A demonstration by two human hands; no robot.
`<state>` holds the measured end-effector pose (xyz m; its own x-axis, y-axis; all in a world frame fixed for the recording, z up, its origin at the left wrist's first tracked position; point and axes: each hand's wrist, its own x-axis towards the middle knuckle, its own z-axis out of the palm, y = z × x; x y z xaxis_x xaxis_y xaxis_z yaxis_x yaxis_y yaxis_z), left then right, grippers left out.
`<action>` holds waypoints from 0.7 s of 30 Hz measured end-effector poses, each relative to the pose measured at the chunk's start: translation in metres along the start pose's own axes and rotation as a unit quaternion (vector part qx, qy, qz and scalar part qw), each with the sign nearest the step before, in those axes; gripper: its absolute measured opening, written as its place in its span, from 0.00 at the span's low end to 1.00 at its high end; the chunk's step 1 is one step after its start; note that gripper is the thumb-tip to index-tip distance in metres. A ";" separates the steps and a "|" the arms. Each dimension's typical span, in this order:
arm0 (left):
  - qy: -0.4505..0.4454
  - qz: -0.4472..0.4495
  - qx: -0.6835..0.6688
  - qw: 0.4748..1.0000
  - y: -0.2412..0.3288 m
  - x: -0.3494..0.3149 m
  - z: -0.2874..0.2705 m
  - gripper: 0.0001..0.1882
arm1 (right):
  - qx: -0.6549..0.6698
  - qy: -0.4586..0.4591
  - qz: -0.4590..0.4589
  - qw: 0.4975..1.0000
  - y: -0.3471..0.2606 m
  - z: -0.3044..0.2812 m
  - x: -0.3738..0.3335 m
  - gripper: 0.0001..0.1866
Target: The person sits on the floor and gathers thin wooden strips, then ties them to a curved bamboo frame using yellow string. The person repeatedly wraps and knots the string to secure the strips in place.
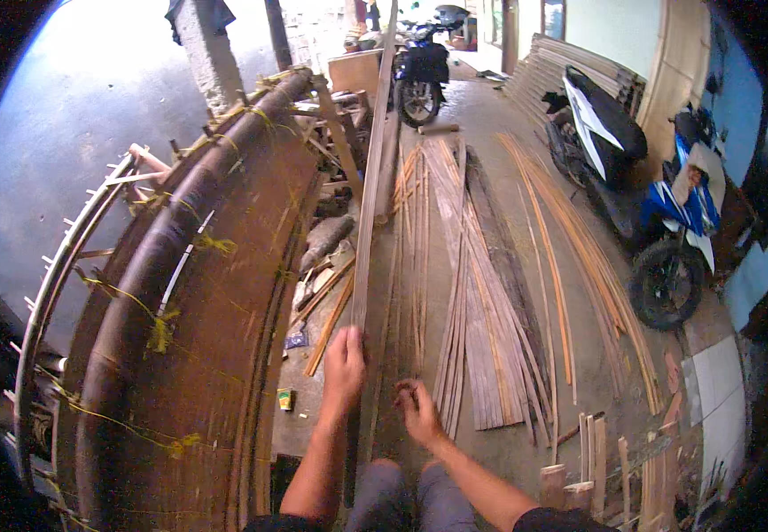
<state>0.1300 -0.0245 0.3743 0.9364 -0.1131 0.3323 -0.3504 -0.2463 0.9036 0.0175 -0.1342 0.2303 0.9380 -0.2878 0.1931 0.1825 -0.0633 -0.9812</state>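
Observation:
My left hand (344, 359) is closed around a long greyish wooden strip (371, 186), which stretches away from me toward the far end of the room. The strip's near end runs down past my left forearm. To the right and slightly lower, my right hand (419, 414) is closed with its fingers curled together. Something small and dark may be between those fingers, but I cannot make it out. Beyond my right hand, a pile of flat wooden strips (490, 355) lies lengthwise on the floor.
On the left, a large curved brown panel (198, 372) with a thick pole (158, 257) is tied with yellow cord. Orange-brown strips (579, 239) lie farther right. Motorbikes stand at the right (672, 257) and far back (419, 84). Short upright wooden pieces (605, 465) are at lower right.

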 end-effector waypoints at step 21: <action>0.090 -0.475 0.448 0.752 0.463 -0.283 -0.455 0.19 | 0.259 -0.175 0.040 0.949 -0.499 0.284 0.127 0.13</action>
<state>-0.2884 0.3316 0.8214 0.7327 0.6354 -0.2437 0.6803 -0.6933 0.2377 0.1289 0.1324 0.7428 0.9789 0.0698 0.1921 0.1408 0.4508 -0.8815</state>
